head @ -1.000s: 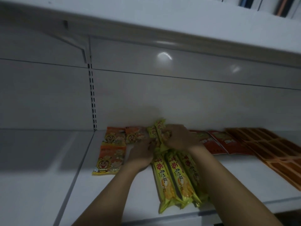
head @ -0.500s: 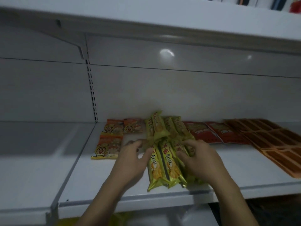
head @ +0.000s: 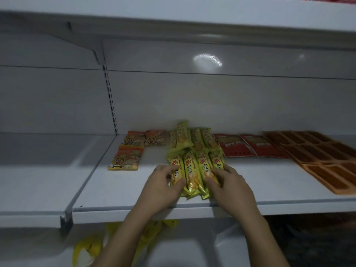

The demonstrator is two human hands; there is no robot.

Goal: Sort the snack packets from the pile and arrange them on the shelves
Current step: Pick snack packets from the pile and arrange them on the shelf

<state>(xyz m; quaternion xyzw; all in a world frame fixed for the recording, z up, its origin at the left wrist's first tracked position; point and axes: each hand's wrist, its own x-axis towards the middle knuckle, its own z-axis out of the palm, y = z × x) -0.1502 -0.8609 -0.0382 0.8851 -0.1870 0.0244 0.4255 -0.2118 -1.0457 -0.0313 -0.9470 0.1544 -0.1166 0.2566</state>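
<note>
Several long yellow-green snack packets [head: 194,170] lie side by side near the front of the white shelf [head: 134,189]. My left hand [head: 163,184] presses the left side of this row, thumb under a packet end. My right hand [head: 229,182] holds the right side, fingers on the outer packet. Behind them a second row of the same yellow-green packets [head: 190,137] lies at the back. Orange smiley-face packets [head: 126,158] sit to the left, red packets [head: 250,145] to the right.
Flat orange-brown packets [head: 316,157] cover the shelf's right end. A slotted upright [head: 111,101] divides the bays; the left bay's shelf [head: 38,170] is bare. Yellow packets [head: 86,249] lie on the lower level. Another shelf [head: 192,16] hangs overhead.
Both hands have drawn back from the rear row to the front row and squeezed it together from both sides. The front packets now lie straighter and closer.
</note>
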